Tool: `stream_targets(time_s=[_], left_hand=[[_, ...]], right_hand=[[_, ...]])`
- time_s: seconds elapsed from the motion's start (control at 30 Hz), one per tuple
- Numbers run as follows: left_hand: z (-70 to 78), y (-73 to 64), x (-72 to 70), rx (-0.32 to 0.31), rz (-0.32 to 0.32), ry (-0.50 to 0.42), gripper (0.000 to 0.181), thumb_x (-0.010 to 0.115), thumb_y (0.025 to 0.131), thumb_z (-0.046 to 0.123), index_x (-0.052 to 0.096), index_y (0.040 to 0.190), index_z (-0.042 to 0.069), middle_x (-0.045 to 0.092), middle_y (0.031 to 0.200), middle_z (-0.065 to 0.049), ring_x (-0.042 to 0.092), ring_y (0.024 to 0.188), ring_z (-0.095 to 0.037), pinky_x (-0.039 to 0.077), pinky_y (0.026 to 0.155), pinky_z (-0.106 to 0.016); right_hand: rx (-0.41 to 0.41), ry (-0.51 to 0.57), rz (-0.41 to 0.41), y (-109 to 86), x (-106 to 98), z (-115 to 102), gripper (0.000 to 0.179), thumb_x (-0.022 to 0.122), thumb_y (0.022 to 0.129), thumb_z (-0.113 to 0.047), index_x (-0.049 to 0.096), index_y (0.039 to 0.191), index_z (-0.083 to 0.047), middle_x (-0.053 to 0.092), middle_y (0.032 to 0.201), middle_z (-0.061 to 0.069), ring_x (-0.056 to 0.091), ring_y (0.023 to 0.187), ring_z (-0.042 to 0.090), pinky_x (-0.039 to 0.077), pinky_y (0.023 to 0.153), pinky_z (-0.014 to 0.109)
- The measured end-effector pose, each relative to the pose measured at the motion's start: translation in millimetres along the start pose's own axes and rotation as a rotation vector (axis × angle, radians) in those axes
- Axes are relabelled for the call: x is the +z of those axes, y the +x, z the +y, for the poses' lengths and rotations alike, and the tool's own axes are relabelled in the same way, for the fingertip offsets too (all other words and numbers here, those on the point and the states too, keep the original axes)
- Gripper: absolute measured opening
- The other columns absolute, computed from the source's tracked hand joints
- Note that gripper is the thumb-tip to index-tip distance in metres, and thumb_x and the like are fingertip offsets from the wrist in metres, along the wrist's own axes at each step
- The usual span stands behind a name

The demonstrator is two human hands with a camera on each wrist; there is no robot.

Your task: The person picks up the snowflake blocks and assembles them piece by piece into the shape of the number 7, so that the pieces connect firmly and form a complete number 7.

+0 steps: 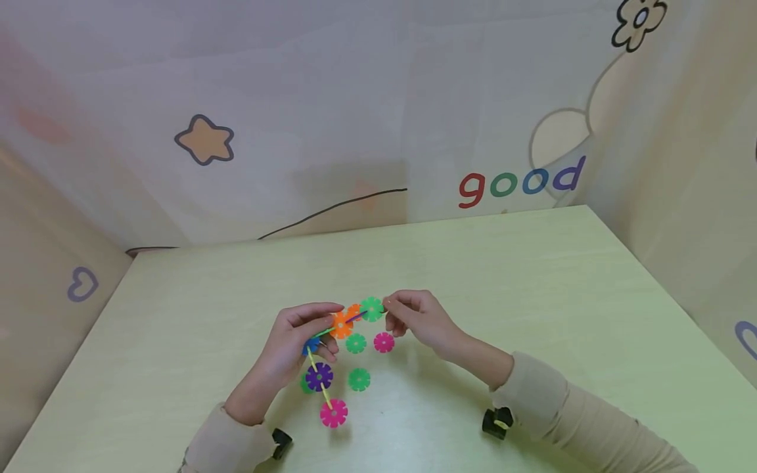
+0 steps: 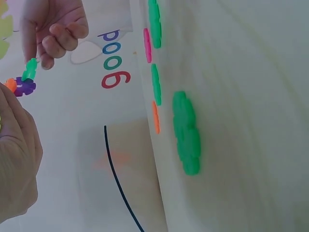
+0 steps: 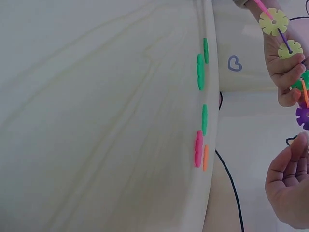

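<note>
My left hand grips a chain of interlocking plastic flower discs, with thumb and fingers near an orange disc. Down from that hand hang a blue disc, a purple disc and, at the end, a pink disc, joined by yellow discs that appear edge-on in the head view. Past the orange one, another purple disc links to a green disc at the chain's upper end. My right hand pinches that green disc's outer edge with its fingertips.
Loose discs lie on the pale table beneath the hands: several green ones, a pink one and an orange one. A printed cloth wall rises behind the table, with more cloth at both sides.
</note>
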State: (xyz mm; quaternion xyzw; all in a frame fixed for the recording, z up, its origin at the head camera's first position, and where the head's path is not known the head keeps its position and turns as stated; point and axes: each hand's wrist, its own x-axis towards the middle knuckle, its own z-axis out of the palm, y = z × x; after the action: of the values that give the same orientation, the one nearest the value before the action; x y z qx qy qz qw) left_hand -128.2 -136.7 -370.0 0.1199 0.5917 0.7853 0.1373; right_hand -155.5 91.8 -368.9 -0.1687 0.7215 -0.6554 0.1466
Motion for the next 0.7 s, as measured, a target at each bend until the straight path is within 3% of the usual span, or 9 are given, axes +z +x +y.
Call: stream_targets(time_s=[0.17,0.47,0.7], left_hand=[[2.1,-1.3,-4.1,0.007,0.007,0.01,0.027,0.049,0.092,0.002,0.07,0.096,0.019,0.06,0.077,-0.004,0.062,0.053,-0.013,0.053,0.052,-0.028],[7.6,-2.9,-11.0,-0.002,0.049,0.018,0.028,0.049,0.092,0.002,0.071,0.093,0.02,0.062,0.076,-0.004,0.061,0.052,-0.012,0.053,0.053,-0.027],[11.2,-3.7,-16.8,0.013,0.025,0.009,0.028,0.049,0.092,0.003,0.071,0.095,0.019,0.062,0.074,-0.004,0.062,0.052,-0.012,0.053,0.053,-0.026]], right_hand=[[0.043,-0.055,-0.023,-0.3,-6,4,0.024,0.051,0.094,-0.014,0.059,0.097,0.009,0.057,0.07,0.007,0.053,0.062,0.017,0.05,0.064,0.028],[0.081,-0.263,-0.109,1.6,-20,15,0.026,0.06,0.087,-0.012,0.062,0.105,0.006,0.063,0.082,0.017,0.058,0.067,0.025,0.051,0.066,0.033],[0.006,-0.47,-0.129,4.4,-23,22,0.034,0.072,0.077,-0.011,0.064,0.109,0.0,0.059,0.072,0.001,0.056,0.066,0.016,0.047,0.061,0.028]])
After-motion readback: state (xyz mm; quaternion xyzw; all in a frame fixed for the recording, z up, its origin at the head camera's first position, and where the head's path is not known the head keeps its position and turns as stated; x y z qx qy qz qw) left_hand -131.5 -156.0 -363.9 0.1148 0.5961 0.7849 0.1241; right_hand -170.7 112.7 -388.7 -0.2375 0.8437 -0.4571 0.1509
